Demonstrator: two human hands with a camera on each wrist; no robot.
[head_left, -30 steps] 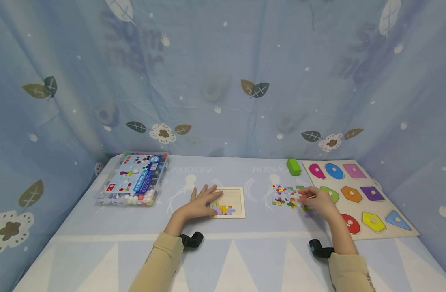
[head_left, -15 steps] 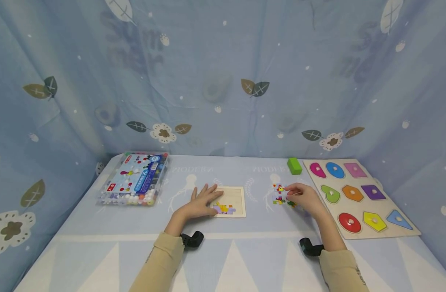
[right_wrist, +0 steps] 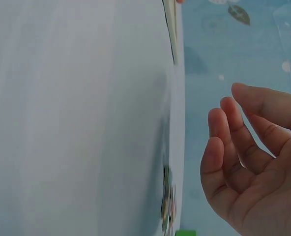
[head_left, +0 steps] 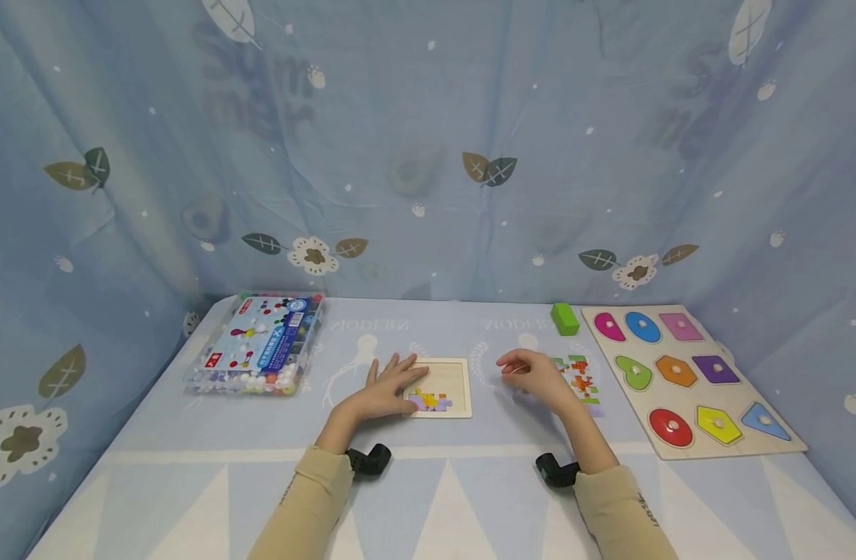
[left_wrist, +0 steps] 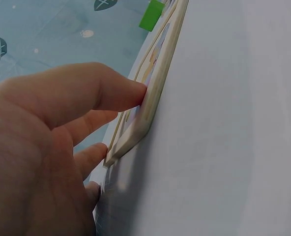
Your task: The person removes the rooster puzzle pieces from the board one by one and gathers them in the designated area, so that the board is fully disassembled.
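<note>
My left hand [head_left: 380, 393] rests with spread fingers over the left side of a shallow wooden puzzle tray [head_left: 459, 373]; its thumb [left_wrist: 130, 96] touches the tray's near edge. Joined yellow and purple puzzle pieces [head_left: 431, 401] lie along the tray's lower part. To the right of the tray, my right hand [head_left: 536, 379] hangs over the table, fingers bent and thumb near the index finger. I cannot tell whether a piece is between those fingertips. Colourful puzzle pieces [head_left: 584, 381] lie beside and partly behind this hand.
At the left stands a clear plastic box [head_left: 253, 342] of coloured beads with a printed lid. A green block [head_left: 565, 319] sits at the back right, beside a wooden shape board [head_left: 687, 377] with knobbed shapes. A patterned curtain [head_left: 428, 194] hangs behind the table.
My right hand has moved left, across the loose puzzle pieces and toward the tray, uncovering the pieces at the right. My left hand has stayed on the tray.
</note>
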